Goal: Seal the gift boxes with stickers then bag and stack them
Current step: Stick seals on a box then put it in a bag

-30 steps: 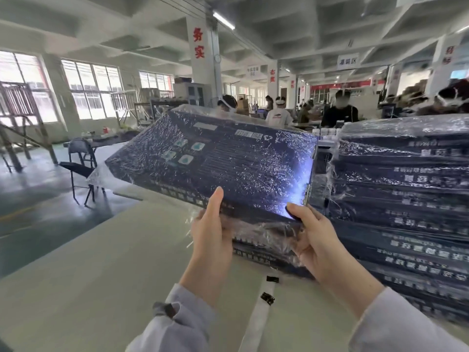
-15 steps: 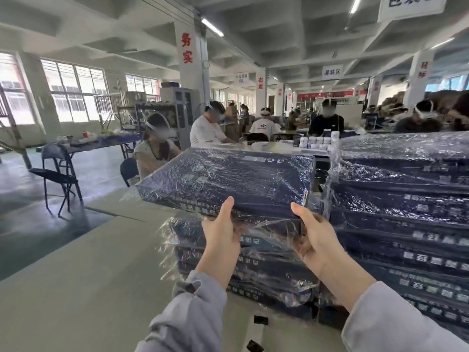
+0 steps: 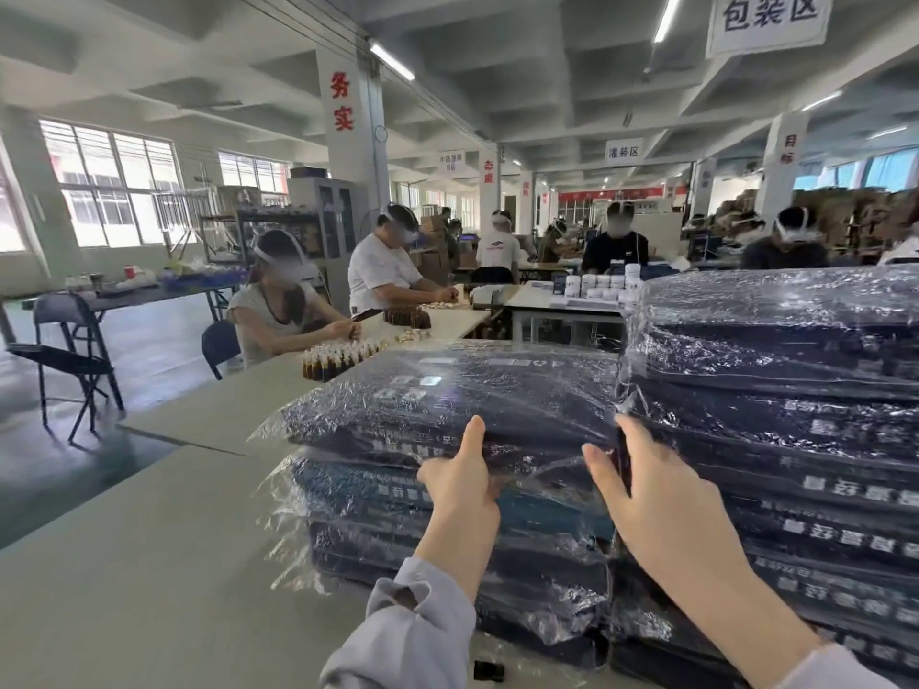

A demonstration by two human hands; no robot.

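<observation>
Top bagged gift box (image 3: pixel 447 385) lies flat on the short stack (image 3: pixel 398 539) of dark blue bagged boxes, straight ahead of both hands; its loose plastic wrap sticks out to the left of the left hand. Left hand (image 3: pixel 462 494) grasps the box's near edge: thumb up against the side, fingers curled in under it. Right hand (image 3: pixel 666 504) is released, fingers straight and laid against the box's near right corner, where it meets the tall stack (image 3: pixel 795 440). The tall stack stands just right of the right hand, touching the short one and rising above it; both sit on the pale tabletop (image 3: pixel 149 564). A small black item (image 3: pixel 488 669) lies on the tabletop below the left hand, beside the grey sleeve (image 3: pixel 413 639); can't tell what it is. Amber bottles (image 3: pixel 338 360) stand well beyond the hands, in front of seated workers.
</observation>
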